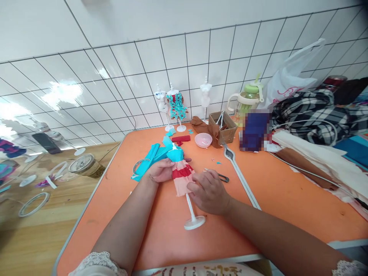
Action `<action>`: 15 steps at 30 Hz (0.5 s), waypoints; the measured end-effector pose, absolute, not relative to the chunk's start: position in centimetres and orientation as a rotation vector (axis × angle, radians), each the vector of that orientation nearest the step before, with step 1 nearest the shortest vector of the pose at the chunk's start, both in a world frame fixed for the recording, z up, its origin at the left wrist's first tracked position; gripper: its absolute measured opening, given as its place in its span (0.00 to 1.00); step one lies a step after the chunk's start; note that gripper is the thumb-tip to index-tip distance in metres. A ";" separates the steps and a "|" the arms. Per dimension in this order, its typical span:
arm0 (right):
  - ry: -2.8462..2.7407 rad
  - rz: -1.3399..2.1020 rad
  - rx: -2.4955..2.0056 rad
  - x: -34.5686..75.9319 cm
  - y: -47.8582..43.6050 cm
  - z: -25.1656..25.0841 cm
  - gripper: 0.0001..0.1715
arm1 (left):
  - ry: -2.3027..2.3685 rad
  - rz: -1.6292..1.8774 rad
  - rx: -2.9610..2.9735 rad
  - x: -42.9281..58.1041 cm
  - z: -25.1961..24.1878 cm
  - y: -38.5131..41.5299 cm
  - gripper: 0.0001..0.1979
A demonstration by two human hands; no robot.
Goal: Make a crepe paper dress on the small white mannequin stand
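Note:
A small white dress-form mannequin (190,207) leans away from me over the orange table. It wears a miniature crepe-paper-like dress (181,178) with a blue top and a pale pink skirt crossed by a red band. My left hand (163,170) is wrapped behind the dress at the waist and supports it. On the skirt's right edge, my right hand (209,191) has its fingers curled in a pinch against the pink layer. Behind that hand shows a dark looped handle (223,178); whether it lies on the table or is held, I cannot tell. Blue crepe strips (155,153) lie beyond my left hand.
A tape roll (140,167) rests on the blue strips. Farther back are a pink bowl (203,140), a cardboard box (225,128), red strips (181,138) and other mannequins (176,107). A bottle (249,97), fabric and a cable fill the right side. A glass jar (86,165) stands left.

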State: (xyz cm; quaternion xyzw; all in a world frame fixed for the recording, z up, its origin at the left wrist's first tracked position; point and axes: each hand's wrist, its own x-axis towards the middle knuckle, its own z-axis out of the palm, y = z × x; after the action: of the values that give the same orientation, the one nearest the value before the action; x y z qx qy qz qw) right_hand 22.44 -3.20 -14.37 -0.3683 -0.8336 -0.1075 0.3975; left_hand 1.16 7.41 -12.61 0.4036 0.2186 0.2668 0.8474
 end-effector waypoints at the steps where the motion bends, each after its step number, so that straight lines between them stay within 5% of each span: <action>1: -2.071 -0.168 -0.992 22.5 -3.1 -14.3 0.05 | 0.485 0.555 0.885 1.1 -12.2 7.4 0.16; 2: -2.007 -0.012 -1.083 22.7 -3.0 -14.1 0.00 | 0.524 0.557 0.931 1.1 -11.6 7.4 0.13; 5: -1.666 0.792 -1.288 23.6 -2.5 -13.2 0.08 | 0.636 0.695 1.090 0.6 -8.8 7.1 0.11; 9: -0.990 1.977 -0.838 23.6 -1.8 -10.8 0.16 | 0.685 0.991 1.298 -0.9 -3.6 5.1 0.24; 15: -0.706 2.125 -0.404 19.8 -0.6 -6.4 0.16 | 0.853 1.408 1.702 -3.4 1.3 1.3 0.15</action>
State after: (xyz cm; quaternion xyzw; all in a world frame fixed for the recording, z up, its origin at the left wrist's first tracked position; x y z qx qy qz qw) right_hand 19.83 -0.57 -6.44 -0.1611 -0.2815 0.8478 0.4195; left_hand -3.41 1.34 1.26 0.6657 0.3336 0.5507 0.3773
